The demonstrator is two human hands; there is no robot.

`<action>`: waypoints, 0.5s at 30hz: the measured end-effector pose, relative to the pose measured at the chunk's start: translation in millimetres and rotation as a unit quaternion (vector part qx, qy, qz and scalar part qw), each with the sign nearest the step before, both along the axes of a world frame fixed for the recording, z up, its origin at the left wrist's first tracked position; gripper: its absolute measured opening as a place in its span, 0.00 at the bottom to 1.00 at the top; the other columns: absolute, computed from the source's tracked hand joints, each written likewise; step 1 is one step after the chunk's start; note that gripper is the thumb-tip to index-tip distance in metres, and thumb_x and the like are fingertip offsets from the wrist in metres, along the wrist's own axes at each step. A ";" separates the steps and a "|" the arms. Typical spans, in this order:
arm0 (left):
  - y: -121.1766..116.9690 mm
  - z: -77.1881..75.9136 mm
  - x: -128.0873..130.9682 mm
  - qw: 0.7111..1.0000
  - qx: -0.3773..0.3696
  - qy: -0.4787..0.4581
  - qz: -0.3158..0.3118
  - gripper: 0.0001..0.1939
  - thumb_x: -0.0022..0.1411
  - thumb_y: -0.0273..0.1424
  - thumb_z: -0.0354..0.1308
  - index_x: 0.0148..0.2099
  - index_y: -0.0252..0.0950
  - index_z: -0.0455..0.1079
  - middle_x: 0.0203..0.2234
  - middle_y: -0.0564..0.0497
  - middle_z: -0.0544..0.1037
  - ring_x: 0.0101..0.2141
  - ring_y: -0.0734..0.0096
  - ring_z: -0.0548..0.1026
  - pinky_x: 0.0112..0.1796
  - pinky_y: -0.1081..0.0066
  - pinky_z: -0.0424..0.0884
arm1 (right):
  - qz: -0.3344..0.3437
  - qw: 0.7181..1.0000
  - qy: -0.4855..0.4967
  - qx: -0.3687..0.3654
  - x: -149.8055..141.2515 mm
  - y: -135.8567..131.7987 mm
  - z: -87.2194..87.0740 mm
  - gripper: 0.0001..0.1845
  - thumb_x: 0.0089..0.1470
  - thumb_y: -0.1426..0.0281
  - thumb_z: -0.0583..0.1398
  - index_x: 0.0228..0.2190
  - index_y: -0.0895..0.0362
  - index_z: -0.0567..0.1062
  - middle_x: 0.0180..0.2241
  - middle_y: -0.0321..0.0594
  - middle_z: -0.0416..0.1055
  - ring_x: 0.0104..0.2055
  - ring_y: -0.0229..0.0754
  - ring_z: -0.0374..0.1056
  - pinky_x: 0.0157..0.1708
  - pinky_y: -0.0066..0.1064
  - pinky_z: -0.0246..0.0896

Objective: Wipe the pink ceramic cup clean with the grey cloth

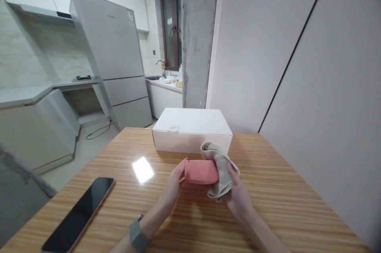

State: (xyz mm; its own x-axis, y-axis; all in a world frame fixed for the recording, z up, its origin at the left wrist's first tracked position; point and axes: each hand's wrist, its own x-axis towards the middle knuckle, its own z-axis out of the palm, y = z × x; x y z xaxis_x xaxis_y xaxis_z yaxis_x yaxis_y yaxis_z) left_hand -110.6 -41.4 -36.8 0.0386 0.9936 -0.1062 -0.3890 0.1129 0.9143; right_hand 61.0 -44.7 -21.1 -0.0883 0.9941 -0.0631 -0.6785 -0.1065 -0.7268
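A pink case [201, 172] with rounded edges is held up over the wooden table. My left hand [177, 174] grips its left end, fingers mostly behind it. Around the case's right end lies a grey-beige cloth [222, 171], bunched and folded. My right hand [236, 189] is closed on that cloth and presses it against the case; some of its fingers are hidden under the fabric. What kind of case it is, I cannot make out. Just behind both hands stands a closed white box [192, 122].
A dark-screened phone [80, 213] lies at the left of the wooden table [285, 205]. Beyond the table are a refrigerator [110, 42], a sink faucet [162, 67] and a bare concrete pillar [196, 38]. A white panelled wall [256, 46] rises to the right.
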 end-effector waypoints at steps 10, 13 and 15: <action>-4.2 5.2 -0.4 0.994 0.045 -0.074 -0.069 0.33 0.49 0.43 0.66 0.55 0.35 0.68 0.49 0.40 0.74 0.48 0.58 0.72 0.48 0.65 0.66 | 0.041 0.998 0.026 -0.042 0.7 -3.7 10.9 0.24 0.49 0.51 0.62 0.40 0.55 0.79 0.41 0.42 0.78 0.49 0.54 0.70 0.47 0.41 0.65; -6.9 8.7 0.2 0.990 0.040 -0.094 -0.101 0.30 0.50 0.43 0.66 0.53 0.35 0.69 0.51 0.40 0.73 0.47 0.58 0.72 0.45 0.66 0.68 | 0.040 0.997 0.022 -0.054 -2.0 -5.4 10.0 0.24 0.47 0.51 0.62 0.38 0.56 0.79 0.39 0.43 0.79 0.50 0.54 0.69 0.48 0.42 0.63; -8.0 12.4 0.3 0.994 0.026 -0.075 -0.075 0.30 0.49 0.42 0.67 0.52 0.35 0.69 0.50 0.40 0.73 0.46 0.58 0.73 0.43 0.67 0.70 | 0.041 0.998 0.019 -0.053 -3.6 -6.0 10.9 0.24 0.47 0.51 0.63 0.38 0.56 0.79 0.37 0.43 0.79 0.50 0.55 0.69 0.49 0.43 0.63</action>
State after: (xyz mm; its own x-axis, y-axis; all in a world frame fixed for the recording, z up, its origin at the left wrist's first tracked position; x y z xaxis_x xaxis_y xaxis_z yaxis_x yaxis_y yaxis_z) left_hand -110.3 -49.4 -24.4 0.1974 0.9796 -0.0367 -0.5031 0.1333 0.8539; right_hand 57.4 -50.7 -10.2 -0.1741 0.9712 -0.1629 -0.6917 -0.2384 -0.6817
